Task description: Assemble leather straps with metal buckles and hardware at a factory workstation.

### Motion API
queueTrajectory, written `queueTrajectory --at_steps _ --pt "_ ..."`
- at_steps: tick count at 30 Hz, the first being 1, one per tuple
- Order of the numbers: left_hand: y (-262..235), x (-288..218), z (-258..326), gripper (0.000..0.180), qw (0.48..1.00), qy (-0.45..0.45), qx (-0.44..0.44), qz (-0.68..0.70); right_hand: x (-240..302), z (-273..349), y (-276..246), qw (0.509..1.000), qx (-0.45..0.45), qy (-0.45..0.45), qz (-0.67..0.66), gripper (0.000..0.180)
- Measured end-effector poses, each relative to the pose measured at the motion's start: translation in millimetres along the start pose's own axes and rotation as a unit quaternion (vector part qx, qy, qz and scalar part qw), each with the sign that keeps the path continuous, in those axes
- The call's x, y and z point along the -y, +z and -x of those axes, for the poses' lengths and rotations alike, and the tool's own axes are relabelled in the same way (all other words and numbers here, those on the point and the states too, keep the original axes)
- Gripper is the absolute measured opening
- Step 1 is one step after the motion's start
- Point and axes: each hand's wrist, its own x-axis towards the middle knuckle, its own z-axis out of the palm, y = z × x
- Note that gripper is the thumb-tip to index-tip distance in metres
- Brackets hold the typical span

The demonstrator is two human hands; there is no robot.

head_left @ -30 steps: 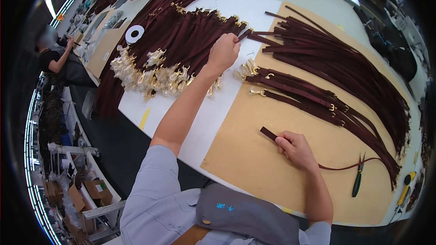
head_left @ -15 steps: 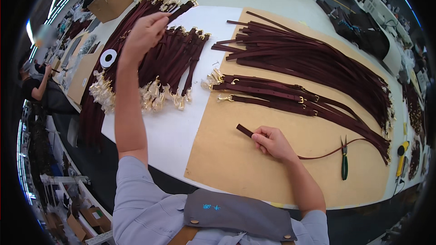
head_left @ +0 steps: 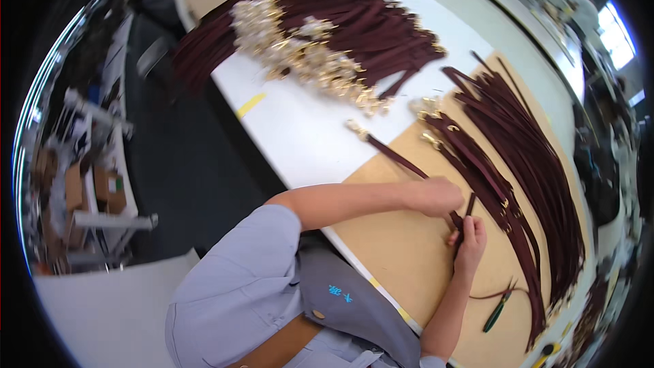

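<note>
I see my left hand [head_left: 436,196] closed around a dark maroon strap [head_left: 398,159] near centre frame; its gold buckle end [head_left: 354,127] lies up-left on the white table [head_left: 300,136]. My right hand [head_left: 470,242], just below, pinches a second strap end [head_left: 469,206] between its fingers. Both rest on the tan cardboard sheet [head_left: 402,252]. Loose strap piles [head_left: 524,163] lie to the right, buckled ones [head_left: 327,34] at the top; nothing sits in any container. Green-handled pliers [head_left: 495,313] lie lower right
</note>
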Motion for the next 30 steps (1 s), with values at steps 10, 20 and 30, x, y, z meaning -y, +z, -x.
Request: queueTrajectory --at_steps 10,20,30 --pt "36.8 3.4 -0.6 0.018 0.964 0.003 -0.242 0.109 -6.1 -5.1 4.1 0.99 0.009 -0.065 0.124 0.019" --pt "-39.6 7.2 270.3 0.02 0.783 -0.112 -0.345 0.505 -6.5 -5.6 2.8 0.98 -0.015 -0.079 0.18 0.021" --pt "228.2 42.9 367.7 0.046 0.606 -0.577 -0.254 0.485 -10.1 -6.7 17.7 0.973 -0.006 -0.088 0.214 0.024"
